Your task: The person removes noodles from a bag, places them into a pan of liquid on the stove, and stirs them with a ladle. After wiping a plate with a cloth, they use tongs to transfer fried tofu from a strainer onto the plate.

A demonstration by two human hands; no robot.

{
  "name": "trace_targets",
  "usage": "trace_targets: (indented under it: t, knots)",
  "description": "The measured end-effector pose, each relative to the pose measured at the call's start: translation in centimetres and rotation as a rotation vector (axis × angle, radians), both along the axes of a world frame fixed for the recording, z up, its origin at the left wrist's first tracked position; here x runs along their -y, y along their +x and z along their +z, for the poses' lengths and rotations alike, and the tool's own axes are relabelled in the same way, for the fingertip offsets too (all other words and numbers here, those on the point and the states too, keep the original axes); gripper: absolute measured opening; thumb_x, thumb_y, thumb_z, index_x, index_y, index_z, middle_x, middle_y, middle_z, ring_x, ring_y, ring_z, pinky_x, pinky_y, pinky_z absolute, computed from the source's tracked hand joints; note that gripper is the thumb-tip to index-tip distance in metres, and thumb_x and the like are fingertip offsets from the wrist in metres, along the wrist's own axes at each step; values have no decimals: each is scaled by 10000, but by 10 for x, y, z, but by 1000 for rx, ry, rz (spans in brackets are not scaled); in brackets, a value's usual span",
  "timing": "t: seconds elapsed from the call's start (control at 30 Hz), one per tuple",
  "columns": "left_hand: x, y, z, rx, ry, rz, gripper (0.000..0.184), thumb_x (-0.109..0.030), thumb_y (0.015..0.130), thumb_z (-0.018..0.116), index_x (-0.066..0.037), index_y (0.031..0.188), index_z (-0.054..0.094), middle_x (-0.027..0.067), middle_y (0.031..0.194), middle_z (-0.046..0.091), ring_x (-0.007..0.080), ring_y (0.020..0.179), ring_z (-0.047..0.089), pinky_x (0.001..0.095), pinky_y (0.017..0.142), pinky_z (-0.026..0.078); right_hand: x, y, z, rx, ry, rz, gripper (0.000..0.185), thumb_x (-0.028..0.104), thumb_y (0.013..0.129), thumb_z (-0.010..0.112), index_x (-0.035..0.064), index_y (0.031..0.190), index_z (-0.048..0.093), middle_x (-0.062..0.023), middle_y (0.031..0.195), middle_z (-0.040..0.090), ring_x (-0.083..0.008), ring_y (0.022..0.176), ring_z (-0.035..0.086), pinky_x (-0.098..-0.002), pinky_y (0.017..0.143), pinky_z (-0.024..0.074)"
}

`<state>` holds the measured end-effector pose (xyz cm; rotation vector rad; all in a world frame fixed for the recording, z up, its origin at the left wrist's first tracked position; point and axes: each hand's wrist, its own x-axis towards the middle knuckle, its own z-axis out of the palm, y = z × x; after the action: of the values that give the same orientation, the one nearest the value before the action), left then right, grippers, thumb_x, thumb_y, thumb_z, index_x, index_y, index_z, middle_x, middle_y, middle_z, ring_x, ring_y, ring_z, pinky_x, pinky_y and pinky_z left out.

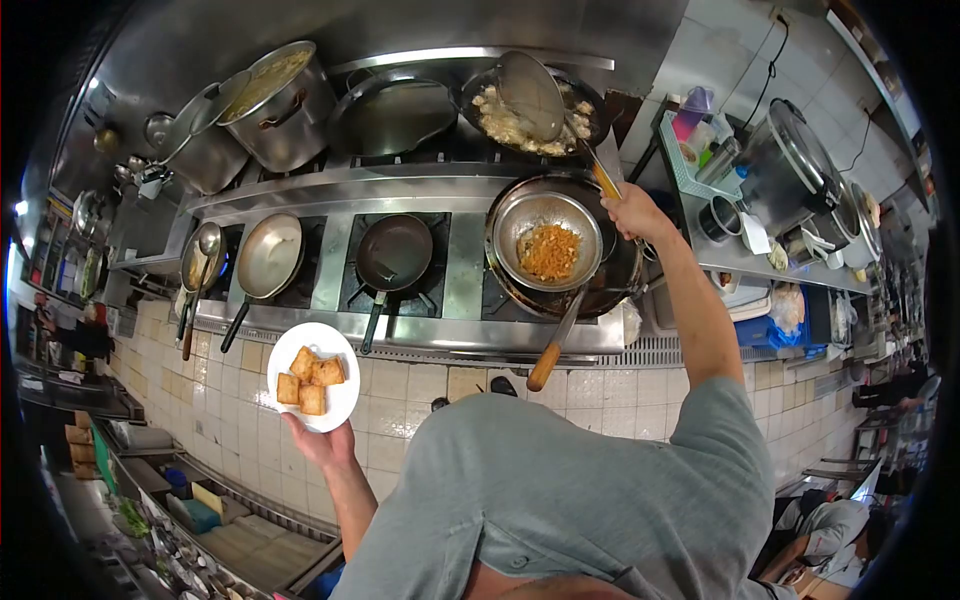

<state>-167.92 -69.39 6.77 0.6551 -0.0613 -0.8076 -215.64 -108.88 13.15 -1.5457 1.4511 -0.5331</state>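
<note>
My left hand [325,442] grips the lower edge of a white oval plate [340,402]. Several golden-brown fried blocks [312,399] lie on it. My right hand [637,212] is closed around the wooden handle of a wire skimmer [532,96]. The skimmer's round mesh is over the back-right wok [597,88], where pale pieces [500,122] fry in bubbling oil; the mesh hides part of them. In front of that wok, a metal bowl [510,215] of orange-brown crumbs [550,252] rests in a larger dark wok [625,275].
A wooden-handled utensil [545,365] juts over the stove's front edge. Small frying pans [394,252] sit on the left burners, handles pointing toward me. Tall steel pots [290,115] stand at the back left. A side counter [790,270] at right carries a large cooker [795,165] and containers.
</note>
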Motion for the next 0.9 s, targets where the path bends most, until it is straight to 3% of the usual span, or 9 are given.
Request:
trace_targets:
  t: [0.2,0.5,0.73,0.83,0.9]
  knots:
    - [0,2,0,-4,-8,22,733,-521,1024,495,-105,1591,286,142,1616,343,363,1472,363,564,1210,326,-6,11,-11,364,106,-89,194,195,1008,597,18,1039,527,-9,688,515,-101,434,458,-289,392,358]
    - [-4,9,-8,-69,-10,24,714,-510,1023,505,-123,1588,303,128,1614,361,348,1475,365,556,1209,328,-31,21,10,217,19,-28,365,160,982,580,-35,1286,527,1,672,494,-100,434,457,-290,385,366]
    - [-2,11,-8,-71,17,54,725,-525,1023,494,-118,1589,294,127,1614,359,346,1475,364,557,1209,327,-54,14,31,3,18,13,328,137,1008,551,7,1306,508,5,683,476,-82,426,436,-277,373,376]
    - [1,11,-8,-23,-11,29,734,-531,1025,485,-112,1592,281,132,1616,351,347,1477,360,558,1212,324,-66,16,33,-6,-19,18,280,160,992,562,-27,1200,549,-48,709,535,-122,439,489,-300,378,408]
    - [2,12,-10,-33,-18,19,732,-530,1028,479,-111,1593,277,135,1616,348,348,1477,359,559,1212,324,-72,20,33,-231,-128,72,236,157,980,576,-46,1094,539,-155,743,597,-294,533,610,-404,503,505]
